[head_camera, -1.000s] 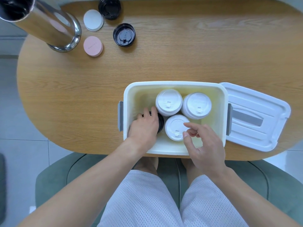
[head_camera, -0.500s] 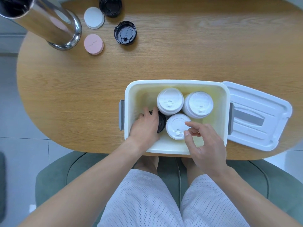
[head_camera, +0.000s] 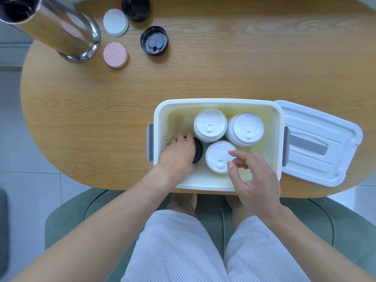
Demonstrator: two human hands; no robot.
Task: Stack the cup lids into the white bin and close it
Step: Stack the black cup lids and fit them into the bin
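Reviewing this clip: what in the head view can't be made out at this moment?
- Black lid in the white bin: mostly covered by the left hand; the grip itself is not visible.
- How many lids each white stack holds: seen from above only.
- Far black lid: cut off by the top edge.
- Print on the pink lid: too small to read.
- Steel cylinder: top cut off by the frame.
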